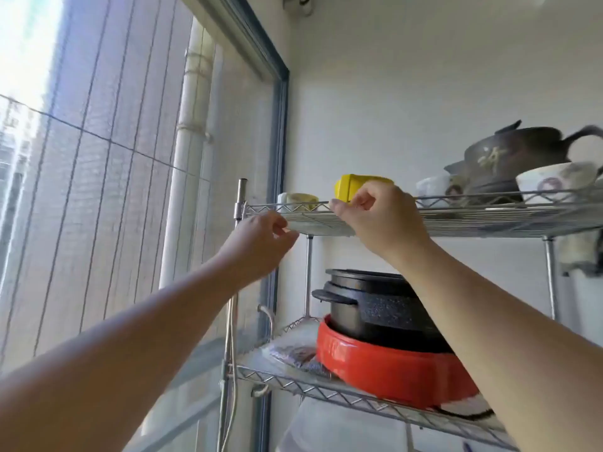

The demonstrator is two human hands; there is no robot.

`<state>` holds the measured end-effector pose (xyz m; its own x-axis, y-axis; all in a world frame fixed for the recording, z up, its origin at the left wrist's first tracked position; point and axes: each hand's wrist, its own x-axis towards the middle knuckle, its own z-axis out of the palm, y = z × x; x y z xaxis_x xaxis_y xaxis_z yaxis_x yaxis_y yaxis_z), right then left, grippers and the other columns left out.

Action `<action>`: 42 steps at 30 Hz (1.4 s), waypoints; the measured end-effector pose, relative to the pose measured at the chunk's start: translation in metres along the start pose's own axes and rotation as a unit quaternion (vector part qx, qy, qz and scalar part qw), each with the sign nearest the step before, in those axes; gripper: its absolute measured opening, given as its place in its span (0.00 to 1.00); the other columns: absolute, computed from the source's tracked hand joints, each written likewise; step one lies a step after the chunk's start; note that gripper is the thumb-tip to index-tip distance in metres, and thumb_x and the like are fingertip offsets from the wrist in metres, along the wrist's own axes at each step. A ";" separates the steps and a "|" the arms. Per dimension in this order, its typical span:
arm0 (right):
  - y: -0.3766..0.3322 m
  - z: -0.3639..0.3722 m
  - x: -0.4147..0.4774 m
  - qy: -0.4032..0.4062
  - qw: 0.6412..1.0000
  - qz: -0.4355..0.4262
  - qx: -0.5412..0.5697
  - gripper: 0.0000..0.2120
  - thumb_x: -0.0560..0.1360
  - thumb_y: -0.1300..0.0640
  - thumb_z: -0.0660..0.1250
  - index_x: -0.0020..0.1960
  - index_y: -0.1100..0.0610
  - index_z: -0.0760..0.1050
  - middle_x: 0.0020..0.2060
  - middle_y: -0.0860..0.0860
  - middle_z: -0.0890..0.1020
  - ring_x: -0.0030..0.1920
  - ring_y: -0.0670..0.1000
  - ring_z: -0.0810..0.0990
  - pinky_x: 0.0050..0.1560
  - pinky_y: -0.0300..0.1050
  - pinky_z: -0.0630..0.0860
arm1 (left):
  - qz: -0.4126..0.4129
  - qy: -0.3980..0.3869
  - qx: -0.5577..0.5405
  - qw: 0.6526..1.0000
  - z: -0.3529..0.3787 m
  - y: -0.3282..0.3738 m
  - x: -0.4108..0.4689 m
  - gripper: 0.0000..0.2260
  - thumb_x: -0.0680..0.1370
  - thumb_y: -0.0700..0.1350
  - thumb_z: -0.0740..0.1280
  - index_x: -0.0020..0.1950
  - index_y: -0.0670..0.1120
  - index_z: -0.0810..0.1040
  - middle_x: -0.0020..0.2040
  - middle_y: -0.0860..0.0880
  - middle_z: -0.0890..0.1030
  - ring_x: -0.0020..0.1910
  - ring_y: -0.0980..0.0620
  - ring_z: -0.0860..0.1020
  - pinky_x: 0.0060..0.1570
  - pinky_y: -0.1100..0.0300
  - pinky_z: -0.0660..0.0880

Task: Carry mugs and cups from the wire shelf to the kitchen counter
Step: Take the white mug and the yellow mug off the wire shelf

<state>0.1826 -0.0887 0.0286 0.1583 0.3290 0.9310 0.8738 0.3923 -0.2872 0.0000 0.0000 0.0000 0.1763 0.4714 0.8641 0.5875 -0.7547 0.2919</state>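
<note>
Two hands reach to the top shelf (pixel 456 220). Right hand (pixel 378 210) pinches the yellow mug (pixel 350 187) at its near side, mug sitting on the wire. Left hand (pixel 261 243), curled loosely and holding nothing, hovers just below the small cup (pixel 301 200) left of that pinch. Pickup is in hand; next, probably, lift clear of the rim and carry off.

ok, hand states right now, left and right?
Left hand: loosely curled, empty, below the top shelf edge.
Right hand: fingers closed on the yellow cup.
</note>
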 end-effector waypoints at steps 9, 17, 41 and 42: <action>-0.007 0.008 0.066 -0.050 0.974 0.217 0.032 0.18 0.66 0.45 0.75 0.36 0.59 0.74 0.26 0.53 0.80 0.28 0.54 0.81 0.28 0.42 0.78 | -0.182 -0.028 -0.100 0.978 -0.001 0.002 0.088 0.09 0.77 0.46 0.68 0.46 0.40 0.79 0.34 0.44 0.82 0.26 0.52 0.77 0.19 0.64 0.72; -0.008 0.017 0.093 -0.206 0.889 0.364 0.186 0.10 0.77 0.58 0.65 0.39 0.61 0.71 0.30 0.54 0.76 0.15 0.43 0.68 0.14 0.29 0.59 | -0.321 -0.097 -0.107 0.936 0.013 0.003 0.134 0.08 0.77 0.42 0.68 0.45 0.38 0.77 0.27 0.47 0.74 0.11 0.57 0.63 0.13 0.70 0.60; 0.006 -0.018 0.098 -0.153 0.801 0.459 0.352 0.15 0.75 0.53 0.56 0.30 0.54 0.63 0.26 0.48 0.64 0.19 0.45 0.59 0.16 0.28 0.53 | -0.392 -0.181 -0.285 0.856 0.001 0.022 0.153 0.12 0.83 0.40 0.59 0.49 0.33 0.75 0.25 0.45 0.74 0.16 0.57 0.70 0.13 0.67 0.69; 0.005 -0.018 0.097 -0.139 0.802 0.450 0.366 0.14 0.75 0.54 0.56 0.31 0.53 0.63 0.26 0.48 0.64 0.18 0.45 0.59 0.16 0.28 0.54 | -0.390 -0.173 -0.282 0.859 0.004 0.023 0.153 0.11 0.83 0.40 0.58 0.49 0.33 0.75 0.26 0.45 0.74 0.19 0.57 0.70 0.14 0.67 0.70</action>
<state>0.2110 -0.0706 0.1214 0.3764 0.9013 0.2146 -0.0581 0.2542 -0.9654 0.0430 0.0565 0.1370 0.1848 0.9679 0.1701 0.1747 -0.2027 0.9635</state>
